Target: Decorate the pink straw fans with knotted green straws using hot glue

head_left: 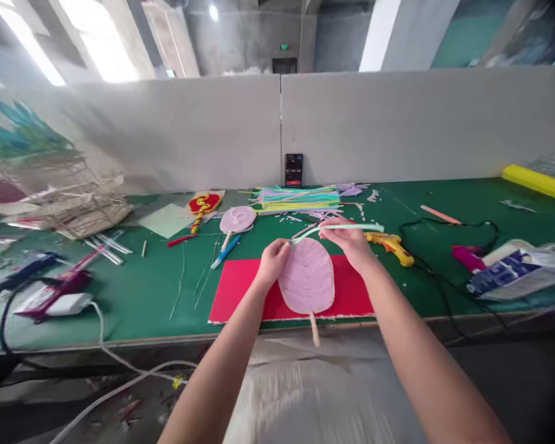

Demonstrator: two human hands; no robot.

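A pale pink leaf-shaped fan [307, 277] with a short wooden handle lies on a red board [240, 288], its handle sticking out past the table edge. A mint-green pipe cleaner [361, 227] curves along the fan's top rim. My left hand [274, 259] pinches the left end of this pipe cleaner against the fan's upper left edge. Above the fan's top right, my right hand [350, 242] has its fingers closed on the same pipe cleaner, whose free end points right. A yellow glue gun [392, 245] lies just beyond my right hand.
Bundled coloured pipe cleaners [300, 198] lie behind the fan, near a propped phone [294, 170]. A smaller pink fan [237, 218], a red-and-yellow fan [204, 203] and a blue pen [226, 251] lie left. Black cable [432, 271] loops on the right; a white cord [102, 333] hangs over the front edge.
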